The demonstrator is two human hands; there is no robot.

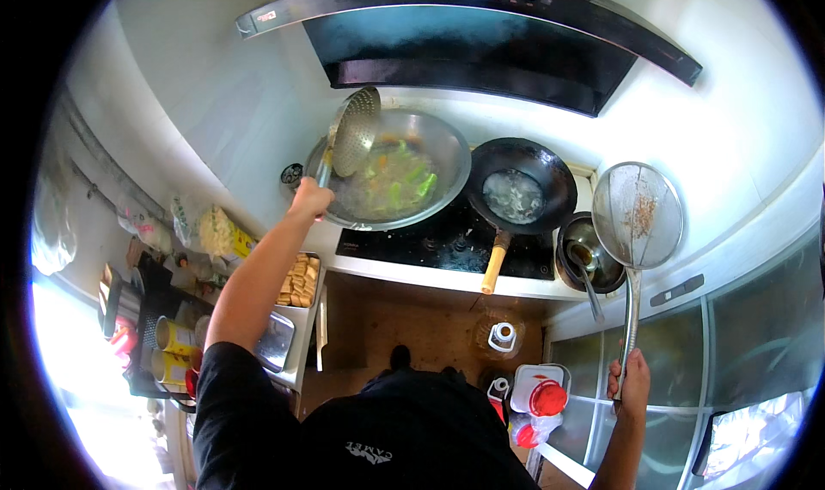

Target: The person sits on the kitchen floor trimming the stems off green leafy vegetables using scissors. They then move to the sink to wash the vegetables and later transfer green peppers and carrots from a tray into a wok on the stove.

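My left hand point(310, 200) grips the handle of a perforated metal skimmer point(358, 132), its bowl tilted up over the left side of a large metal pan point(454, 167). In that pan, green and orange vegetable pieces point(396, 180) sit in cloudy, steaming liquid. My right hand point(630, 377) is closed around the long handle of a round fine-mesh strainer point(637, 216). Brown bits cling to the mesh, which is held to the right of the stove. Between the two tools stands a black wok point(554, 167) with a wooden handle, bubbling liquid inside it.
A pot point(573, 280) with a ladle point(590, 284) stands right of the black cooktop point(399, 248). On the left counter are a tray of cut tan food pieces point(301, 280) and a metal tray point(276, 342). Plastic jugs point(503, 338) stand on the floor. A range hood point(477, 45) hangs above.
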